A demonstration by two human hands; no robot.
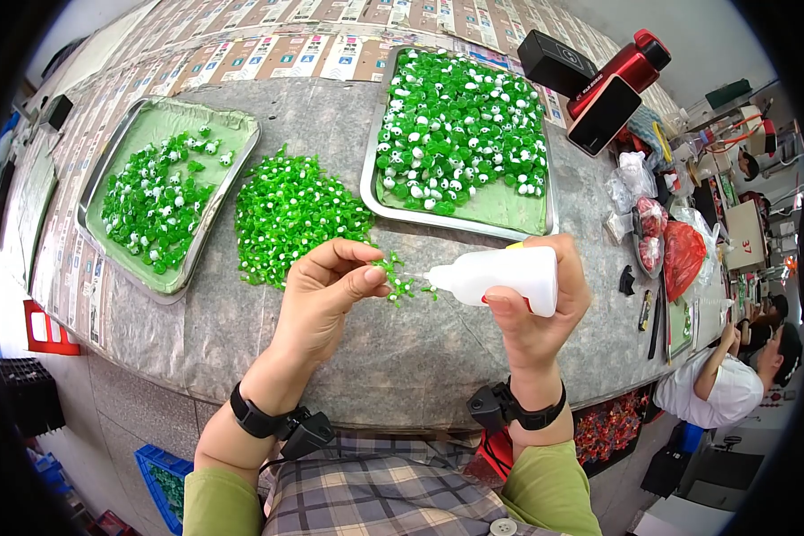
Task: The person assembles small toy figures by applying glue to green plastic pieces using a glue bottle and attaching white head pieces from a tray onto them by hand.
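Observation:
Between the thumb and forefinger of my left hand (pixel 326 286) is a small green plastic piece (pixel 388 265), partly hidden by the fingertips. My right hand (pixel 545 308) is wrapped round a white squeeze bottle (pixel 500 275), tipped on its side. Its thin nozzle points left, close to the pinched piece; I cannot tell whether they touch. A few loose green pieces (pixel 400 288) lie on the grey table cover just below the nozzle. Beyond my left hand spreads a heap of small green pieces with white spots (pixel 297 214).
Panda-headed green pieces fill a large metal tray (pixel 463 225) at the far middle; fewer lie in another tray (pixel 163 297) at left. A red bottle (pixel 632 64), black box (pixel 554 62) and phone (pixel 604 116) stand far right. A cutter knife (pixel 645 311) lies right. Another person (pixel 719 384) sits beyond.

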